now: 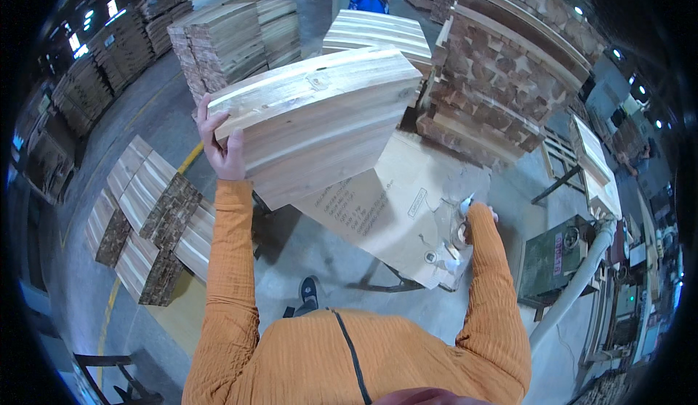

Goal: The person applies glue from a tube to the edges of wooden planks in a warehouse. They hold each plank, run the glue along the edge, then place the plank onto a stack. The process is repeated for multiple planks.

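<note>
My left hand (224,142) grips the left end of a pale laminated wood board (327,139), with the thumb on the near side and fingers round the far edge. The board is tilted over a cardboard-covered table (349,212). Whether it is one thick piece or two together, I cannot tell. At the table's right edge, my right hand (480,214) is beside small items, among them a round container (459,234) and a whitish crumpled piece (445,256). Its fingers are mostly hidden, so what it holds does not show.
Stacked wood panels (149,223) lie on the left, with tall timber stacks (502,78) at the far right and more boards (378,34) behind the table. A green machine (556,259) with a grey pipe (574,281) stands right. A person in blue (369,1) is at the back.
</note>
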`<move>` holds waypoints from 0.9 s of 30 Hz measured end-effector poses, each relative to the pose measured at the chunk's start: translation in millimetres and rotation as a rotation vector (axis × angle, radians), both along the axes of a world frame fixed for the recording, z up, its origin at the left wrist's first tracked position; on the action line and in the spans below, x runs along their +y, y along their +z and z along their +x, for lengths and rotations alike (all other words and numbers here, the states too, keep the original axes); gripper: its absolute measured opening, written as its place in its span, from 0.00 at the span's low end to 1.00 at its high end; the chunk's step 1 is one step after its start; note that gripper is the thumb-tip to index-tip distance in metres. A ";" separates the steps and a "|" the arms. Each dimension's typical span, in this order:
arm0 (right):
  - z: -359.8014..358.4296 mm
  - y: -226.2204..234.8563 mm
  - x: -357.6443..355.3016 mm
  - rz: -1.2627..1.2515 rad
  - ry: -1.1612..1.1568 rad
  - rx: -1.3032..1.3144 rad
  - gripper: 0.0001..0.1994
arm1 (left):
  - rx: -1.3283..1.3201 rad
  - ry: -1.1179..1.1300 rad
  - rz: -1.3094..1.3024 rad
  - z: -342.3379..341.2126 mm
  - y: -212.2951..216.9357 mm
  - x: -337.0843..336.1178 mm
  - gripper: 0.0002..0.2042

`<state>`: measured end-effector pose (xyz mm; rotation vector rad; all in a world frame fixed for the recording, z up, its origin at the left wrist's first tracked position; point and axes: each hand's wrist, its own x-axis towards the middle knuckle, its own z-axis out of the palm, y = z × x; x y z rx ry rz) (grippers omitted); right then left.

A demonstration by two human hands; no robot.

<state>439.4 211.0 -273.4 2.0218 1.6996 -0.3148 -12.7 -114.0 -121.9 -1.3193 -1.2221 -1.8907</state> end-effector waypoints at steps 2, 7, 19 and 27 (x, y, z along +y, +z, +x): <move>1.6 -13.2 -0.2 0.032 0.004 0.068 0.30 | 0.019 0.027 -0.024 7.6 0.8 -0.9 0.13; 66.6 -35.9 42.9 0.096 0.194 0.320 0.21 | 0.019 -0.034 0.030 19.0 3.1 5.8 0.13; 53.1 -24.4 18.4 0.047 0.357 0.205 0.17 | 0.117 -0.023 -0.003 14.2 -0.9 0.6 0.11; 42.7 -8.9 10.7 0.021 0.372 0.022 0.19 | 0.139 -0.011 -0.014 16.8 0.9 1.0 0.11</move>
